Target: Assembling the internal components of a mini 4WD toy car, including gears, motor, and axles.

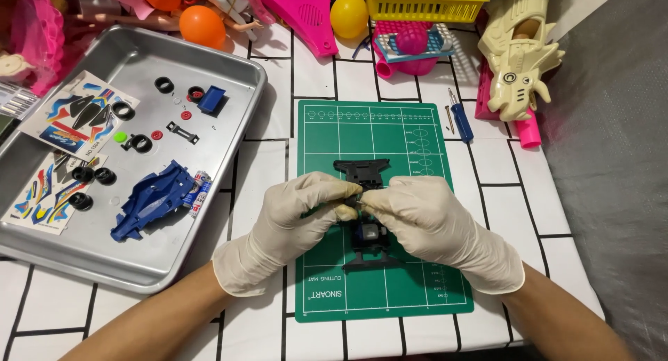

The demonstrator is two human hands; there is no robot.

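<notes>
Two gloved hands, left hand and right hand, pinched fingers shut on one black toy car chassis over one green cutting mat; one blue car body lay far left of them in one metal tray.

Your hands have bare room on the near half of the green mat and on the table along its near edge. To the left the metal tray blocks the way, almost touching the mat's left edge. Toys crowd the far edge, and a blue screwdriver lies just off the mat's far right corner.
</notes>
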